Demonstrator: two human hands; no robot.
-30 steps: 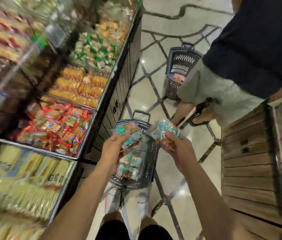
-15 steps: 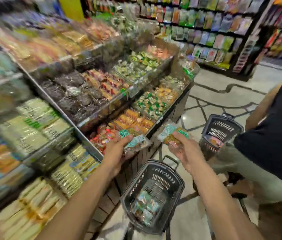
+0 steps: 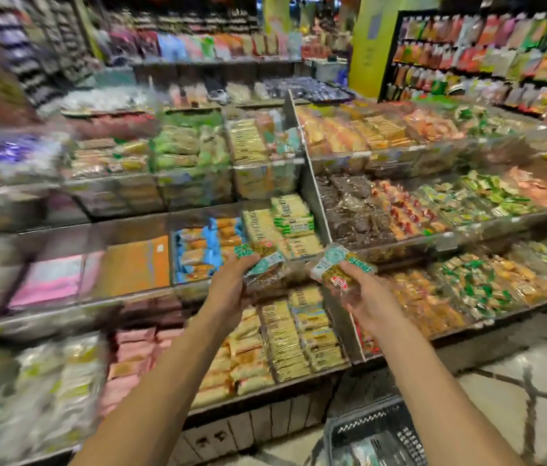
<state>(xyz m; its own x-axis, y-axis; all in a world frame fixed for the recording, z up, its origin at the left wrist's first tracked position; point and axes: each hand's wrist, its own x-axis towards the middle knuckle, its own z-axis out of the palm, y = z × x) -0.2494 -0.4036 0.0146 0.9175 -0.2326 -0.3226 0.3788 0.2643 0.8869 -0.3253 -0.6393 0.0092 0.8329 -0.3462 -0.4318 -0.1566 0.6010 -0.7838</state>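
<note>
Over bins [image 3: 446, 241] of snacks, left hand [image 3: 228, 290] and right hand [image 3: 370, 301] tight around packets [image 3: 264, 266]

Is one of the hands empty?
No, the left hand holds a snack packet and the right hand holds a second packet.

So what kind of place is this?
Most likely a supermarket's snack section: tiered clear bins of wrapped snacks, a wall rack of colourful hanging packets, and a dark plastic shopping basket on the floor.
</note>
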